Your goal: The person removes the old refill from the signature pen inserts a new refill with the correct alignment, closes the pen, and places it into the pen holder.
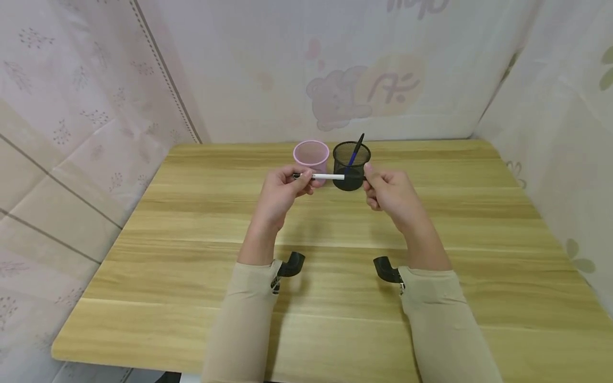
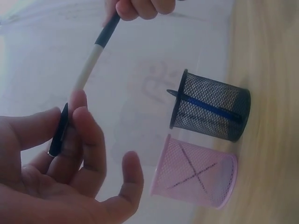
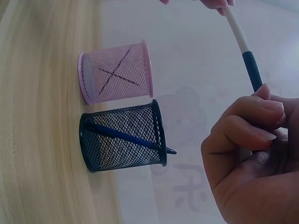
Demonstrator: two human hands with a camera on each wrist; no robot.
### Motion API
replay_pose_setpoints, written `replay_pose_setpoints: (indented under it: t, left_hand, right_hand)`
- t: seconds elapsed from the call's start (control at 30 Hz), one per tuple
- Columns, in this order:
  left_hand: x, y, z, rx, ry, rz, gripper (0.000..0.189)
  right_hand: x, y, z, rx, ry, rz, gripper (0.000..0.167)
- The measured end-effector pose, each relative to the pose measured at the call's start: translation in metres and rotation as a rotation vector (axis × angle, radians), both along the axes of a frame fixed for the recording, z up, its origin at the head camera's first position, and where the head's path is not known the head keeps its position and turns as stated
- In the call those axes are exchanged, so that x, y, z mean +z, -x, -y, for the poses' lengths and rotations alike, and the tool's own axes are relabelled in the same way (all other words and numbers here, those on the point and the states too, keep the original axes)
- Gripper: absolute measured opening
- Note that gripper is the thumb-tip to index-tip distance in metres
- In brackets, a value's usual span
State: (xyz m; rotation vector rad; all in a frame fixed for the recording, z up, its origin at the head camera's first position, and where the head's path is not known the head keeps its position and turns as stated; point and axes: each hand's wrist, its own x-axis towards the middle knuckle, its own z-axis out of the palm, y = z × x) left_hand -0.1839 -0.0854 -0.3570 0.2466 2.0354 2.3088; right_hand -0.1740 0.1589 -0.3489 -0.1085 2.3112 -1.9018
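Wood-grained table (image 1: 191,266). Left hand (image 1: 282,191) at nine o'clock, right hand (image 1: 394,194) at three, each pinches one end of the raised white pen (image 1: 329,176), axis nine-to-three, neither nearer. Round, mesh-walled pink cup (image 3: 116,74); matching black cup (image 3: 126,157) at its three o'clock, holding a blue pen (image 1: 355,152) tilted toward one o'clock

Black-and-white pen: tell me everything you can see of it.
The pen is slim: smooth, plastic-looking white barrel, black section toward the right hand, dark opposite end. It is held off the table, crosswise in the head view in front of the pink cup and black cup. The left hand pinches the dark end; the right hand grips the other, hiding its tip.
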Motion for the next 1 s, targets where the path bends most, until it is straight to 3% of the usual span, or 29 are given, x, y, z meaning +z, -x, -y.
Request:
replay_pose_setpoints:
  t: [0.53, 0.8, 1.0]
  left_hand:
    - [-0.005, 0.004, -0.006, 0.142, -0.023, 0.020, 0.012]
    - [-0.005, 0.005, -0.004, 0.159, 0.005, 0.019, 0.016]
    - [-0.003, 0.005, -0.001, 0.163, 0.001, 0.012, 0.018]
  right_hand:
    - [-0.004, 0.002, 0.007, -0.104, -0.080, -0.079, 0.046]
    - [-0.001, 0.003, 0.010, -0.123, -0.233, -0.164, 0.024]
    - [0.003, 0.002, 0.012, -0.121, -0.234, -0.176, 0.020]
